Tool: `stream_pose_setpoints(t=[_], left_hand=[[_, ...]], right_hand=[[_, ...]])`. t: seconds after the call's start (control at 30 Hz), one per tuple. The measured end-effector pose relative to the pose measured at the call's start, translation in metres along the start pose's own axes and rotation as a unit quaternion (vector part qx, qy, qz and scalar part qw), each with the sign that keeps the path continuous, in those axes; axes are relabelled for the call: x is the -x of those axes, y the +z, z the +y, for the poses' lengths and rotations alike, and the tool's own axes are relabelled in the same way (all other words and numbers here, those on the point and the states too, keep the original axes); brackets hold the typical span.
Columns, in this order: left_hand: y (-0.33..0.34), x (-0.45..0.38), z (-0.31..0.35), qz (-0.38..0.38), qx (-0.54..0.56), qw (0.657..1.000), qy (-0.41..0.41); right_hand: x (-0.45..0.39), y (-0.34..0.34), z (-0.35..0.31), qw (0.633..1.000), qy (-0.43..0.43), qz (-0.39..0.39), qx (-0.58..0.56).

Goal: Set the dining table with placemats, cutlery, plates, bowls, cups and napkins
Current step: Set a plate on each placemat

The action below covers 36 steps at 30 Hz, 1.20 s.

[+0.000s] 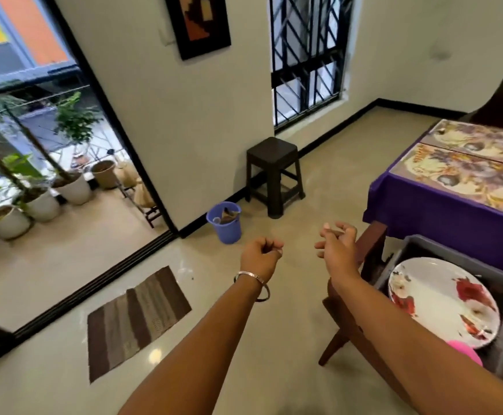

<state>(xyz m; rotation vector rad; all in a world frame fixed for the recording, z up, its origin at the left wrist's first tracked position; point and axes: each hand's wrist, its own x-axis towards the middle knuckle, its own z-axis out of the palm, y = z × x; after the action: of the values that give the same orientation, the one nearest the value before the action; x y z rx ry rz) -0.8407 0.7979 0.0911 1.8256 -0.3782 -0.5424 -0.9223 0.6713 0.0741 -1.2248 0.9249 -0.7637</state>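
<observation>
Both my hands are raised over the floor, left of the dining table and apart from everything. My left hand (260, 253), with a bangle on its wrist, has its fingers curled into a fist and holds nothing. My right hand (337, 244) has loosely bent, spread fingers and is empty. The table's purple cloth (424, 214) carries two floral placemats, a near placemat (465, 178) and a far placemat (483, 139). Beside my right forearm, a grey tub (453, 252) holds a white plate with red flowers (442, 301) and a pink item (465, 353).
The tub rests on a wooden chair (371, 247) at the table's near side. A dark stool (272, 172) and a blue bucket (225, 223) stand by the wall. A striped doormat (138, 320) lies before the sliding door, and beyond it are potted plants (73, 187).
</observation>
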Motion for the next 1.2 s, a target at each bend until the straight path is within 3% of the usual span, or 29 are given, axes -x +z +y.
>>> stream_pose_setpoints(t=[0.23, 0.5, 0.77, 1.03, 1.1, 1.2], left_hand=[[0.042, -0.168, 0.013, -0.121, -0.045, 0.992, -0.008], [0.132, -0.291, 0.049, -0.321, -0.114, 0.940, 0.011], [0.273, -0.272, 0.062, -0.507, -0.147, 0.849, -0.026], [0.368, -0.268, 0.030, -0.562, -0.215, 0.796, -0.068], [0.424, -0.265, 0.013, -0.585, -0.256, 0.766, -0.078], [0.455, -0.262, 0.007, -0.577, -0.267, 0.767, -0.088]], right_hand=[[-0.125, 0.018, 0.013, 0.990, 0.017, 0.142, -0.011], [-0.204, 0.003, 0.025, 0.932, 0.065, 0.346, -0.084], [-0.216, -0.086, 0.035, 0.862, 0.134, 0.483, -0.075], [-0.224, -0.160, 0.058, 0.804, 0.202, 0.551, -0.098], [-0.236, -0.195, 0.081, 0.782, 0.232, 0.569, -0.104], [-0.237, -0.216, 0.094, 0.796, 0.279, 0.534, -0.062]])
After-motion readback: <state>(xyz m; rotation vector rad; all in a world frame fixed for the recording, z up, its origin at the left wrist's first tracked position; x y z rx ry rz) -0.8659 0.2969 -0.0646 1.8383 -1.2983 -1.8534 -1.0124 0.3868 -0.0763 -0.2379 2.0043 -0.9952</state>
